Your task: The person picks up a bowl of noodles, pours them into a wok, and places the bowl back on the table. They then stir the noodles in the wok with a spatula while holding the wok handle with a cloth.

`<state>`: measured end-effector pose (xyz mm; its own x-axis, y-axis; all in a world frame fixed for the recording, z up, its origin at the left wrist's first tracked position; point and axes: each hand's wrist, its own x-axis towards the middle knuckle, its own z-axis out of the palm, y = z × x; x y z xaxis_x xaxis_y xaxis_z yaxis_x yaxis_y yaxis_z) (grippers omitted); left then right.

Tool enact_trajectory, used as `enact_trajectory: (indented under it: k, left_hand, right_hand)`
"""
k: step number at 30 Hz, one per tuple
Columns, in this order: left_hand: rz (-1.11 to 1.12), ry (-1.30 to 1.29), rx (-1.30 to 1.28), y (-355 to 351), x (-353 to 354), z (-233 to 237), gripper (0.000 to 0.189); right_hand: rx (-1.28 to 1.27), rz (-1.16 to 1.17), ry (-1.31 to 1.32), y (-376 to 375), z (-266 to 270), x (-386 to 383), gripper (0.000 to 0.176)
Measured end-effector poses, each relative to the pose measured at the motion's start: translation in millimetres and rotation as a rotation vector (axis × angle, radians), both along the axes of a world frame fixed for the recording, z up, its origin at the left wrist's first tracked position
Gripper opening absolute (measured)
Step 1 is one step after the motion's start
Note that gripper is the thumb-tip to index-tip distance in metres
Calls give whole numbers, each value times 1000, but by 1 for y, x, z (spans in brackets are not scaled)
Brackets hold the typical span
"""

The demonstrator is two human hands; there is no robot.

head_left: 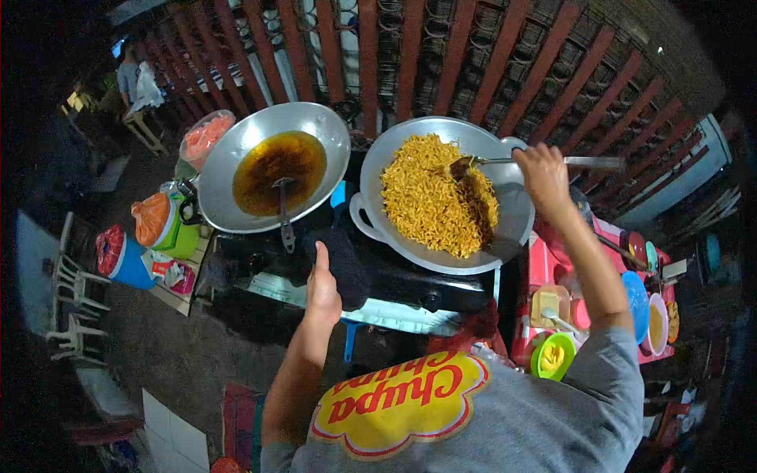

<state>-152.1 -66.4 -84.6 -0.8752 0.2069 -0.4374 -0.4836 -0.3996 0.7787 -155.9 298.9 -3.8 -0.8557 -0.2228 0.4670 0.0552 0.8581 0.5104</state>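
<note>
My right hand (542,176) is closed round the metal handle of a turner (495,161). The turner's head is dug into a heap of cooked yellow-brown noodles (426,189), which fills much of a large metal wok (514,217). My left hand (323,293) is wrapped round a thick black cloth (344,264), held below the gap between the two woks. A second wok (331,134) stands on the left with dark golden oil (276,169) in it. A ladle (285,209) rests in that wok, its handle over the near rim.
Both woks sit on a black stove (394,276). At right, a pink-covered table (540,268) holds several bowls and tubs, including a green bowl (552,355). Buckets (185,240) stand at left. A red slatted fence (410,63) runs behind; another person (126,75) is far left.
</note>
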Motion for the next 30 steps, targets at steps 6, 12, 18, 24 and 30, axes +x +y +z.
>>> enact_trajectory:
  k: [6,12,18,24,30]
  left_hand:
    - [-53,-14,-142,45,-41,-8,76]
    - [47,243,-295,62,-58,-40,60]
    - [-1,138,-478,66,-56,-37,72]
    - [-84,35,-574,62,-57,-31,77]
    - [-13,15,-339,56,-58,-35,68]
  right_hand:
    - [110,-303,-456,14,61,-15,11]
    - [-45,-459,-773,29,-1,-16,18]
    - [-637,-348,-491,-11,-65,-23,16]
    - [-702,-323,-424,-9,-12,-8,16]
    - [-240,-417,-408,-56,61,-14,14]
